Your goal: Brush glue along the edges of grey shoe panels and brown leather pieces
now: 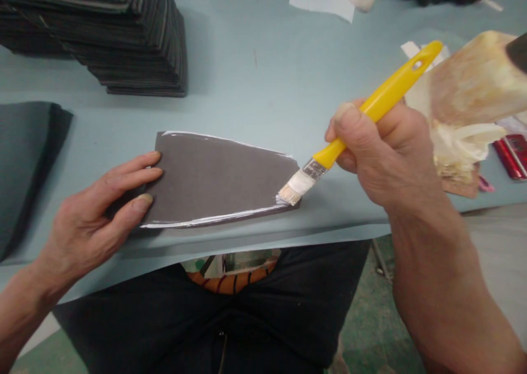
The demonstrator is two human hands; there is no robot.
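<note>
A dark grey flat piece (pixel 224 176), narrower at its right end, lies near the table's front edge. White paste-like lines run along its upper and lower edges. My left hand (pixel 99 204) holds its left end, fingertips and thumb on that edge. In my right hand (pixel 382 149) is a paintbrush (pixel 329 151) with a yellow handle, gripped between thumb and fingers. White-coated bristles touch the piece's lower right corner. Whether the piece is one layer or several, I cannot tell.
A tall stack of dark pieces (pixel 148 50) stands at the back left, with another dark pile (pixel 28 154) at the far left. On the right are a stained whitish container (pixel 473 83) and a red item (pixel 513 157). White scraps (pixel 321 1) lie at the back of the blue-green table (pixel 255 99).
</note>
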